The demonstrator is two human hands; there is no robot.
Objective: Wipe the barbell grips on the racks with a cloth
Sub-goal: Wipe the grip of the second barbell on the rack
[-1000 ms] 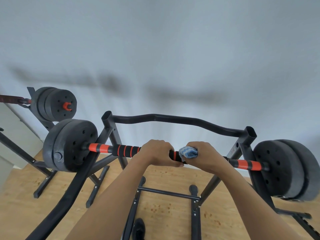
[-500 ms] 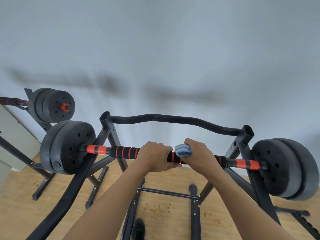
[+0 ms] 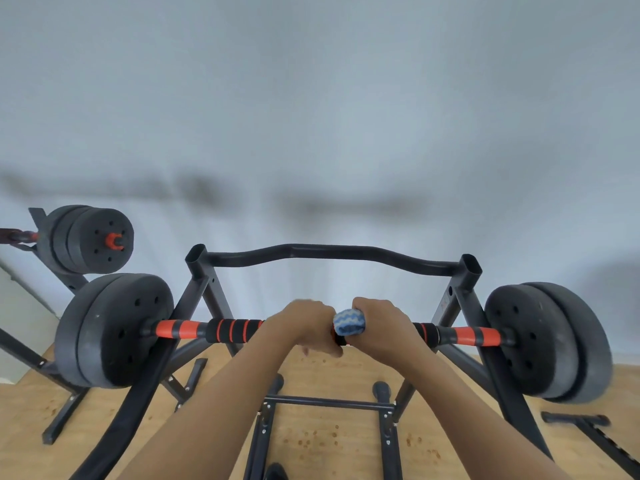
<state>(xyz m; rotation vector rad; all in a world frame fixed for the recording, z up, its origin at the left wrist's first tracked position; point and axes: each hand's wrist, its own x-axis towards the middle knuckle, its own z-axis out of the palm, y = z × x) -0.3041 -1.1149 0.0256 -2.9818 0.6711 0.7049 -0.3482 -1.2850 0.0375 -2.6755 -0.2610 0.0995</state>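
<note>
A barbell lies across a black rack (image 3: 465, 299), its grip (image 3: 232, 330) black foam with orange rings, and black plates (image 3: 114, 327) at both ends. My left hand (image 3: 304, 323) curls round the bar near its middle. Just to its right, my right hand (image 3: 384, 327) grips the bar through a blue and white cloth (image 3: 349, 322), which bulges out between the two hands. The centre of the bar is hidden under my hands.
A second barbell with black plates (image 3: 91, 239) rests on another rack at the far left. The rack's curved top bar (image 3: 329, 254) runs behind my hands. Rack feet and struts (image 3: 325, 403) spread over the wooden floor (image 3: 329, 441) below. A grey wall stands beyond.
My right hand with the cloth has slid left along the bar, closing the gap to my left hand. The left hand kept its hold.
</note>
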